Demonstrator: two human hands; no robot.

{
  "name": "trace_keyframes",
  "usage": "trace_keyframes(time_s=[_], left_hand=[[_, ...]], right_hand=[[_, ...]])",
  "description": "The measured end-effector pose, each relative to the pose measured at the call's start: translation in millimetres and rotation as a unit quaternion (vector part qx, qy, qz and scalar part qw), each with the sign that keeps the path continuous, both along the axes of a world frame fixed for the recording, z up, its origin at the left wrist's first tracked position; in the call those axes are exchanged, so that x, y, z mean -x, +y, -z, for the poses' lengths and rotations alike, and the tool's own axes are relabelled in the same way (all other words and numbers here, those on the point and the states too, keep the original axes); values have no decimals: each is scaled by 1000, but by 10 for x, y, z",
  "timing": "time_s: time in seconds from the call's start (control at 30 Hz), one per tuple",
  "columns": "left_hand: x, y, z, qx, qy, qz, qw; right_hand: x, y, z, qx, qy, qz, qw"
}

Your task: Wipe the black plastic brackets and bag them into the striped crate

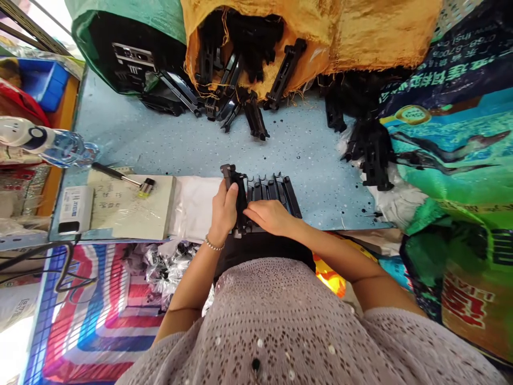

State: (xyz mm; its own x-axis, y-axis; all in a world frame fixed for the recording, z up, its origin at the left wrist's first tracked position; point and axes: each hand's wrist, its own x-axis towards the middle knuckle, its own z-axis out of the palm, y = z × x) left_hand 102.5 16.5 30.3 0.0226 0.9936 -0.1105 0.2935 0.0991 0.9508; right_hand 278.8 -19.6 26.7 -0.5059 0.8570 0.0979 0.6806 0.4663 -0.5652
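My left hand (224, 208) is closed around a long black plastic part (241, 206), held upright at the near edge of the table with its hooked end pointing away from me. Fingers pressed together, my right hand (270, 216) meets the right side of this same part; its fingertips are partly hidden. Just beyond my right hand, several similar black plastic parts (282, 190) lie side by side in a row on the blue speckled tabletop (192, 141).
An orange woven sack (360, 32) spills more black parts at the back, beside a green sack (132, 13). To the left are a screwdriver-like tool (116, 174), a cardboard piece (156, 206), a white box (75, 208) and a water bottle (64, 147). Printed bags (452, 166) stand at right.
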Motion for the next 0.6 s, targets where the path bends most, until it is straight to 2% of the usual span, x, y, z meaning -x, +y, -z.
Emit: trace_keyframes(time_s=[0.07, 0.13, 0.2, 0.23, 0.3, 0.33, 0.4, 0.43, 0.5, 0.53, 0.57, 0.6], left_hand=[[29, 24, 34, 13, 205, 13, 979], [-6, 27, 89, 44, 356, 37, 933], [-93, -3, 153, 73, 412, 72, 905], [-138, -27, 183, 80, 421, 88, 899], [-198, -76, 227, 83, 421, 101, 898], [-203, -90, 240, 76, 409, 95, 904], [-172, -77, 242, 35, 342, 63, 937], [-149, -47, 232, 9, 278, 45, 960], [-121, 53, 188, -25, 90, 19, 995], [-126, 114, 154, -22, -22, 13, 999], [-143, 174, 114, -6, -133, 8, 991], [-170, 225, 69, 19, -232, 0, 973]], right_hand=[[-48, 321, 24, 27, 2, 69, 997], [-133, 794, 68, -4, 9, 183, 983], [-234, 1318, 135, -36, 3, 297, 954], [-285, 1559, 169, -20, -1, 333, 943], [-382, 1919, 215, 58, 19, 367, 928], [-424, 2013, 219, 110, 54, 372, 920], [-474, 1990, 188, 215, 174, 366, 888], [-476, 1874, 157, 263, 248, 355, 862], [-430, 1480, 82, 339, 384, 304, 803], [-385, 1234, 43, 367, 431, 267, 780], [-333, 983, 3, 389, 458, 227, 766], [-279, 747, -36, 409, 459, 184, 767]])
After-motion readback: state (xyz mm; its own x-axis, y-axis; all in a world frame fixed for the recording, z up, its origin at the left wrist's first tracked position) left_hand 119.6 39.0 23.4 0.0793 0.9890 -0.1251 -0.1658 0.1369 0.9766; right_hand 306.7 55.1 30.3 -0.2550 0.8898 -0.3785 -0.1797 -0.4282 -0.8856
